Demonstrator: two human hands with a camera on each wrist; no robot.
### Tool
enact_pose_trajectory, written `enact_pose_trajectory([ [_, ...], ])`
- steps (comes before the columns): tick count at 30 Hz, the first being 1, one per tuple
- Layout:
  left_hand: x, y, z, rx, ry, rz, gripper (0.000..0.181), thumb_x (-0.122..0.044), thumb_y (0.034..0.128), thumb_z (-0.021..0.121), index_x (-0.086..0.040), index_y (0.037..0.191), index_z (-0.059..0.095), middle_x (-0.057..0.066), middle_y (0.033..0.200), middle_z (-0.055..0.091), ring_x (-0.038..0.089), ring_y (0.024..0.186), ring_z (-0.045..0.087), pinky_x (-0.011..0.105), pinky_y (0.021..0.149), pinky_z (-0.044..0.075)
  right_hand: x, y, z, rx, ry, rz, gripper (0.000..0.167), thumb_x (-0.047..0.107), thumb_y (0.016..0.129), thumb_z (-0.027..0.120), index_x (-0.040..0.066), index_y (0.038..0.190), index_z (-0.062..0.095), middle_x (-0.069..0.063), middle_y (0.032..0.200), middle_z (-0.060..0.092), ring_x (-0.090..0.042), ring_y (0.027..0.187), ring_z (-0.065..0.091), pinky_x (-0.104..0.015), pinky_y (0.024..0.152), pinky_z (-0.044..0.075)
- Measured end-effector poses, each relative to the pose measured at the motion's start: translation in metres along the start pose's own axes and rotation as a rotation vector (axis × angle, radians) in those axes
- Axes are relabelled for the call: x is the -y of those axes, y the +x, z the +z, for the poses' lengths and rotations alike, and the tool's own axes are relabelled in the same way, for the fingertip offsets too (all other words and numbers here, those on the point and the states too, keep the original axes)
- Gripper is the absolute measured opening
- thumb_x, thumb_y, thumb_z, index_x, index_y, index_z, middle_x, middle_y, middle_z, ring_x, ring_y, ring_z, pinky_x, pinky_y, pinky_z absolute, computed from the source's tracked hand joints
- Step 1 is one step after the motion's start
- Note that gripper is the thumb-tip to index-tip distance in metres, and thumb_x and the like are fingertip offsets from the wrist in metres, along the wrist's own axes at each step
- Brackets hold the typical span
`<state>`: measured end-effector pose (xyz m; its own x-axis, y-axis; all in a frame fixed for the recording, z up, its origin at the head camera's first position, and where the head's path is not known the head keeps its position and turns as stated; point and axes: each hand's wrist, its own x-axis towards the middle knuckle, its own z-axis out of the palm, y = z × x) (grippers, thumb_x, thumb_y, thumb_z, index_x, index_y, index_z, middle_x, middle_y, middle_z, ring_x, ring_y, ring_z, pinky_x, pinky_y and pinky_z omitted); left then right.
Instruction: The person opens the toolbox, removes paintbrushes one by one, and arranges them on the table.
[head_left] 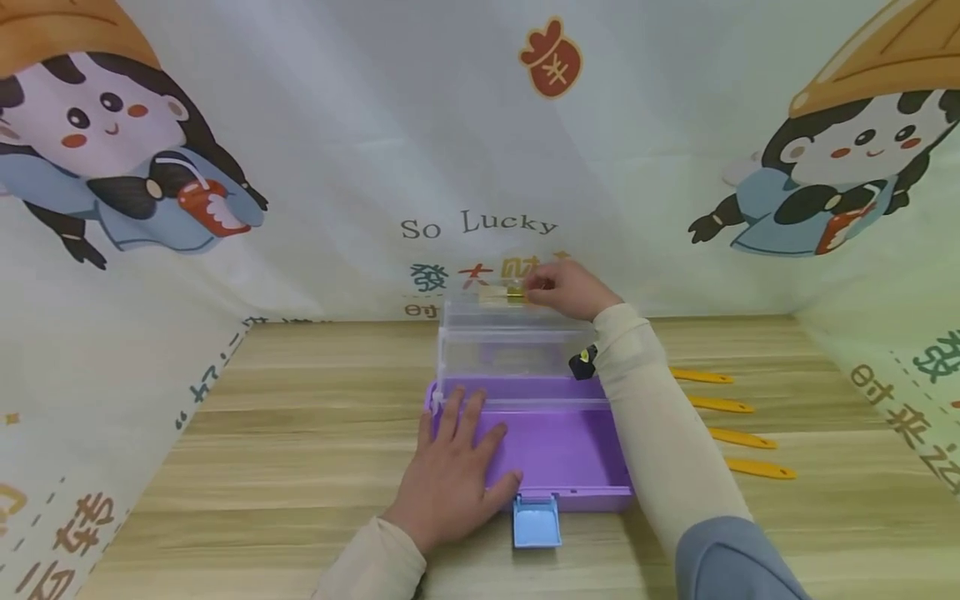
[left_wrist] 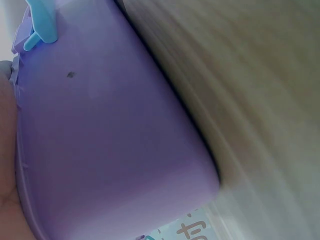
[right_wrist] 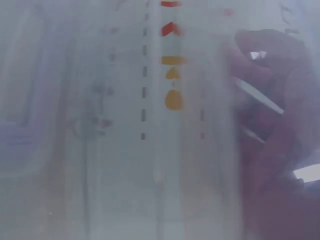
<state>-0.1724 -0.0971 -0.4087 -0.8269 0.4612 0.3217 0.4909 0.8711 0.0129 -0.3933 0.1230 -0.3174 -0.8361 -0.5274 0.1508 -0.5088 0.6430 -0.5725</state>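
A purple plastic box [head_left: 555,450] stands on the table with its clear lid [head_left: 517,354] raised at the back. A light-blue latch [head_left: 537,523] hangs down at its front; the left wrist view shows the box's outer wall [left_wrist: 110,125]. My left hand [head_left: 453,475] lies spread over the box's left side, fingers straight. Above the lid's top edge, my right hand [head_left: 566,287] pinches a flat paintbrush with pale bristles and a gold ferrule [head_left: 516,294]. Its handle is hidden by the fingers. In the right wrist view that hand [right_wrist: 280,115] appears blurred behind clear plastic.
Several yellow handles [head_left: 761,468] lie in a row on the wooden table [head_left: 300,450], right of the box, their left ends hidden by my right arm. A black piece [head_left: 582,362] shows beside the right sleeve. A printed cloth [head_left: 337,167] hangs behind and at both sides.
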Motion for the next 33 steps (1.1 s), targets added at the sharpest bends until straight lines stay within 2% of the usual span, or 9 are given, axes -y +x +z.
enact_pose_trajectory([
  [6, -0.002, 0.001, -0.001, 0.013, 0.014, -0.004, 0.064, -0.063, 0.0951, 0.043, -0.018, 0.137, 0.061, 0.017, 0.158, 0.027, 0.040, 0.147, 0.015, 0.068, 0.110, 0.018, -0.004, -0.003, 0.008, -0.039, -0.031, 0.010, 0.017, 0.018, 0.095, 0.066, 0.008, 0.107, 0.073, -0.004, 0.098, 0.072, -0.019, 0.088, 0.064, -0.037, 0.083, 0.052],
  [13, -0.002, 0.000, -0.001, 0.008, 0.010, -0.003, 0.064, -0.063, 0.0951, 0.043, -0.017, 0.136, 0.062, 0.017, 0.158, 0.027, 0.040, 0.147, 0.015, 0.068, 0.110, 0.018, -0.002, -0.006, 0.012, -0.041, -0.101, -0.001, 0.025, 0.020, 0.097, 0.060, 0.004, 0.113, 0.072, -0.009, 0.105, 0.072, -0.023, 0.095, 0.065, -0.040, 0.089, 0.051],
  [22, -0.001, 0.000, 0.000, -0.003, 0.006, 0.001, 0.064, -0.062, 0.0952, 0.042, -0.017, 0.135, 0.062, 0.017, 0.158, 0.027, 0.041, 0.147, 0.015, 0.069, 0.110, 0.018, -0.003, -0.005, 0.015, -0.039, -0.135, -0.008, 0.028, 0.021, 0.099, 0.057, 0.003, 0.115, 0.071, -0.012, 0.112, 0.070, -0.025, 0.101, 0.063, -0.043, 0.092, 0.049],
  [33, -0.001, 0.000, -0.001, 0.008, -0.003, -0.008, 0.064, -0.063, 0.0949, 0.043, -0.017, 0.136, 0.062, 0.017, 0.158, 0.026, 0.040, 0.147, 0.015, 0.068, 0.110, 0.018, -0.001, -0.007, 0.015, -0.005, -0.113, 0.003, 0.027, 0.020, 0.095, 0.062, 0.004, 0.115, 0.071, -0.010, 0.107, 0.069, -0.024, 0.097, 0.062, -0.042, 0.088, 0.049],
])
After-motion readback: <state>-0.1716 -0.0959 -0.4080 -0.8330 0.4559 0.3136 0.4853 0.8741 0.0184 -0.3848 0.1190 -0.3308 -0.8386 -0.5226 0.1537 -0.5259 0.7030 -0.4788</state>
